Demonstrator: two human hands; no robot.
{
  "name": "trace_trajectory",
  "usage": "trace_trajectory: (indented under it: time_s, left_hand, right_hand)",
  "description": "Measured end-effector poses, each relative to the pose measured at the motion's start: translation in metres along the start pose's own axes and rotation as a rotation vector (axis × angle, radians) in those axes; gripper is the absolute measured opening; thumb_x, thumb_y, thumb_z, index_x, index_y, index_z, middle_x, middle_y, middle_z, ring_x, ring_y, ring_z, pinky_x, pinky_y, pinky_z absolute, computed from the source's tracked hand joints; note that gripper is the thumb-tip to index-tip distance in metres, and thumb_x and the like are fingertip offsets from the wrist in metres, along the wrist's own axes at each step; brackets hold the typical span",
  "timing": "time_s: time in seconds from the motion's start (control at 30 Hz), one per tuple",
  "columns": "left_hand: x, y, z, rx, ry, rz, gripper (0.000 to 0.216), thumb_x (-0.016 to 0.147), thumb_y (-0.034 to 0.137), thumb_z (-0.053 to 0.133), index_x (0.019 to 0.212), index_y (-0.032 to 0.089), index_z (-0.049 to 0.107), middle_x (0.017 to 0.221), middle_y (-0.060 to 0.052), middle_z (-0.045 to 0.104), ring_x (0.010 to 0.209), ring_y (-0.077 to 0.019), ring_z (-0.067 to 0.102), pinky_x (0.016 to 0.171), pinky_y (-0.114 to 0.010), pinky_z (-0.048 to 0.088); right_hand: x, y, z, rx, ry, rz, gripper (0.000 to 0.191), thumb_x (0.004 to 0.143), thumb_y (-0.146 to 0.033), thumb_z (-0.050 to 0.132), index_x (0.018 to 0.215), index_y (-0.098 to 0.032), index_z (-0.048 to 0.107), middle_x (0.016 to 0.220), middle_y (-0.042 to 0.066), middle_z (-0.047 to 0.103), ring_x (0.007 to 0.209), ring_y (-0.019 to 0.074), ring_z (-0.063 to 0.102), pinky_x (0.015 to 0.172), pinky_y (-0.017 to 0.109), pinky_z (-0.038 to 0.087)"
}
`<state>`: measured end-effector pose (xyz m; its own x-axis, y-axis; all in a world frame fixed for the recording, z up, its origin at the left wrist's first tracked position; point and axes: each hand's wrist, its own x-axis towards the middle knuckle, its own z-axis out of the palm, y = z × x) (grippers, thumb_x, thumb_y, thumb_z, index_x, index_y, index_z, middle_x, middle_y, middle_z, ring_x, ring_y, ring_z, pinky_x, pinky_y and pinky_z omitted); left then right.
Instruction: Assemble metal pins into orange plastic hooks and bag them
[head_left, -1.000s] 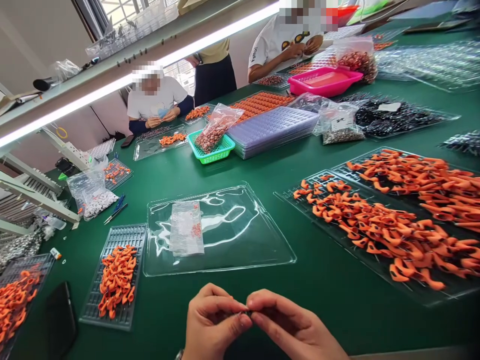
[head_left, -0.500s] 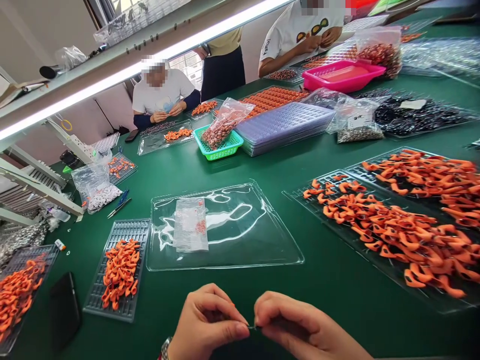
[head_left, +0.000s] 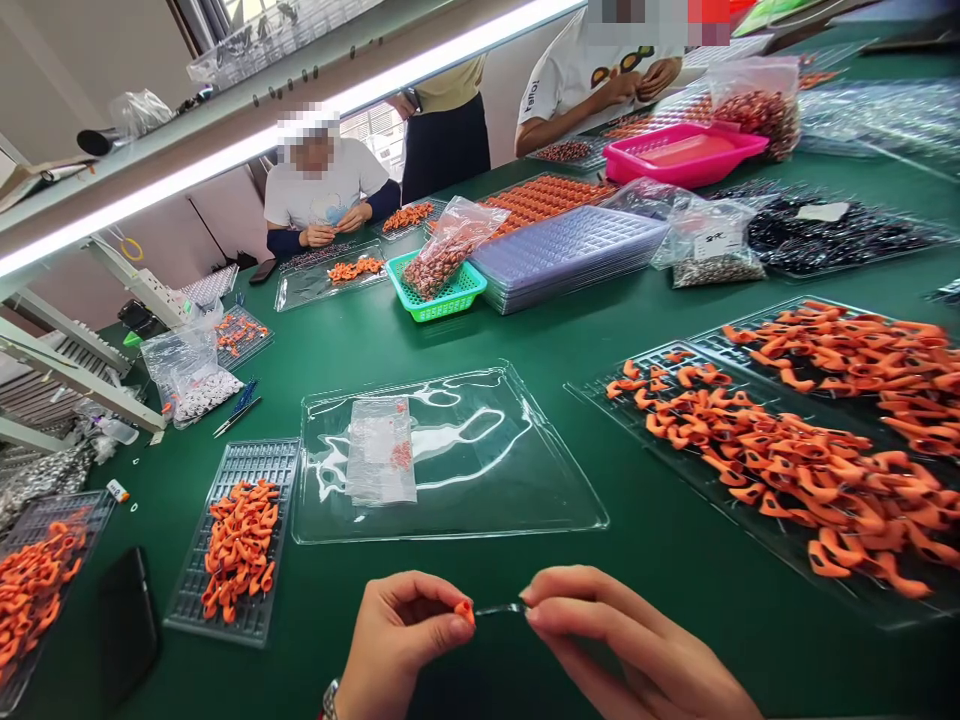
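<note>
My left hand [head_left: 401, 630] pinches a small orange curved piece [head_left: 466, 610] between thumb and fingertips, low in the middle of the view. A thin, shiny wire [head_left: 498, 609] runs from this piece to my right hand [head_left: 611, 630], whose thumb and forefinger are closed on its other end. Most of the orange piece is hidden by my left fingers. Beyond my hands lies a clear plastic tray [head_left: 480, 515] with a small plastic bag [head_left: 381, 450] on it, which has tiny reddish parts inside.
Heaped orange pieces [head_left: 795, 440] cover trays at right. Another tray of them [head_left: 240, 550] and a black phone [head_left: 131, 625] lie at left. Farther back are a green basket [head_left: 442, 305], stacked trays [head_left: 570, 255] and a pink basket [head_left: 682, 160]. Co-workers [head_left: 330, 185] are across the table.
My hands have moved apart and slightly up. The orange piece in my left fingers and a longer stretch of the wire now show between them.
</note>
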<state>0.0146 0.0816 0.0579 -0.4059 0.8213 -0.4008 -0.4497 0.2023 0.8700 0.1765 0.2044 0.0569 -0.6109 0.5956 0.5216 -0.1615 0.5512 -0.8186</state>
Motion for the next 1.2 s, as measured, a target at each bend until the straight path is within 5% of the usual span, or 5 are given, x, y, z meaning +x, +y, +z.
trace_trajectory:
  time_s: [0.77,1.2]
  left_hand:
    - [-0.001,-0.002,0.002,-0.027,0.007,-0.055,0.023,0.059,0.026,0.092,0.071,0.015,0.077,0.069,-0.004,0.072,0.061,-0.0091,0.059,0.060,-0.019,0.045]
    - [-0.002,-0.001,0.002,0.002,-0.016,-0.038,0.022,0.061,0.027,0.091,0.070,0.015,0.075,0.069,-0.002,0.070,0.062,-0.0082,0.056,0.061,-0.018,0.043]
  right_hand:
    - [0.001,0.003,0.000,-0.075,0.004,-0.079,0.020,0.087,-0.009,0.059,0.094,-0.026,0.068,0.083,0.002,0.071,0.071,0.0153,0.073,0.066,0.016,0.060]
    - [-0.014,0.014,-0.006,-0.134,-0.105,-0.118,0.034,0.084,-0.002,0.058,0.106,-0.026,0.068,0.094,0.005,0.072,0.086,0.0188,0.073,0.077,0.021,0.061]
